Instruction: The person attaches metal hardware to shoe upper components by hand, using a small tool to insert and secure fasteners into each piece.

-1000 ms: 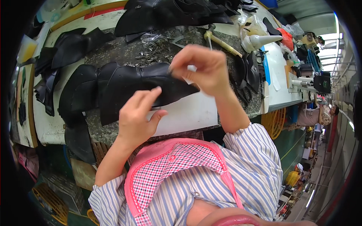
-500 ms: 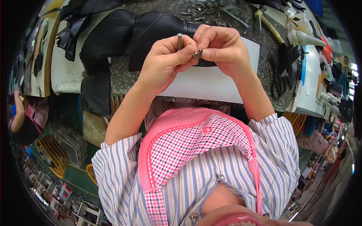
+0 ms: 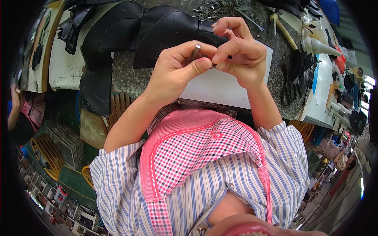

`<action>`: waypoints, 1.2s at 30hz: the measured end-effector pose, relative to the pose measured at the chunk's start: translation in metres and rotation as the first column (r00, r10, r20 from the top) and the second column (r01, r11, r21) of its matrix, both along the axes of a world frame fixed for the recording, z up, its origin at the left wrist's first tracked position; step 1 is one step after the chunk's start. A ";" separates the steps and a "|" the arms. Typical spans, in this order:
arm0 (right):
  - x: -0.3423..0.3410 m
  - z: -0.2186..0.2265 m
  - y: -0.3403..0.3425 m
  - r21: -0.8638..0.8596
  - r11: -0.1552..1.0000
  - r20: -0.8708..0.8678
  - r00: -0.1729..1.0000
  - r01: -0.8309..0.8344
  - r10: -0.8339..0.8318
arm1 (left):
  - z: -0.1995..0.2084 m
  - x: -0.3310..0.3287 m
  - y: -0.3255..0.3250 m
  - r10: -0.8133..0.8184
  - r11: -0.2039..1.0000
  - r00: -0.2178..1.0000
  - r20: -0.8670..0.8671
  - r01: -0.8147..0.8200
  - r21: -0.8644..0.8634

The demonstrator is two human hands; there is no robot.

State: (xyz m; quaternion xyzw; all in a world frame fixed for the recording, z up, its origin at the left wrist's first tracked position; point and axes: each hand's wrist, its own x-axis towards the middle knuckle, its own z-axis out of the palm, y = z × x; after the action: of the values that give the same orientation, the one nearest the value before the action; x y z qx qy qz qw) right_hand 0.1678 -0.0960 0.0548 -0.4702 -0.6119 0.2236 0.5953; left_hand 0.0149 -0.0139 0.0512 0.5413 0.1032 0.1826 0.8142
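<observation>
Above the near edge of the worktable, both my hands meet in front of me. My left hand [image 3: 170,74] is closed around a short metal rod [image 3: 196,52], whose round end sticks up between thumb and forefinger. The thumb and forefinger of my right hand [image 3: 246,59] pinch together at the tip of my left thumb, the other fingers loosely curled. A small dark metal bit shows between the fingertips, too small to name. Beneath and behind the hands are stitched black leather pieces [image 3: 165,33] and a white board [image 3: 220,92].
A hammer [image 3: 286,34] with a wooden handle and black scissors [image 3: 289,93] lie to the right, near a white nozzle bottle [image 3: 321,48]. Small metal scraps [image 3: 210,10] are scattered at the back. Yellow baskets [image 3: 49,157] stand on the floor; another person [image 3: 29,112] is at far left.
The rod has tilted in my left hand, and both hands have shifted slightly right. My right hand's outer fingers have lifted and spread further. The view has moved a little.
</observation>
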 end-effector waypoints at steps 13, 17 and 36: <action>-0.037 -0.040 0.003 -0.015 0.996 -0.656 0.751 0.089 -0.077 | -0.003 0.011 0.037 0.375 0.196 0.869 0.323 -0.415 0.888; -0.037 -0.039 0.007 -0.211 0.976 -0.584 0.793 0.057 -0.173 | -0.011 0.013 0.082 0.581 0.114 0.814 -0.007 -0.073 0.991; -0.044 -0.039 0.028 -0.205 0.961 -0.406 0.876 0.188 -0.258 | -0.018 -0.028 0.036 0.338 0.941 0.913 -0.227 -0.335 0.054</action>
State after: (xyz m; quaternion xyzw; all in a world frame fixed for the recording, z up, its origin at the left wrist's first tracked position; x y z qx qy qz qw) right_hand 0.1242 -0.0683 0.0159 -0.5230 -0.3875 0.2994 0.6976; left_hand -0.0133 0.0220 0.0336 0.5390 0.2880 0.2558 0.7490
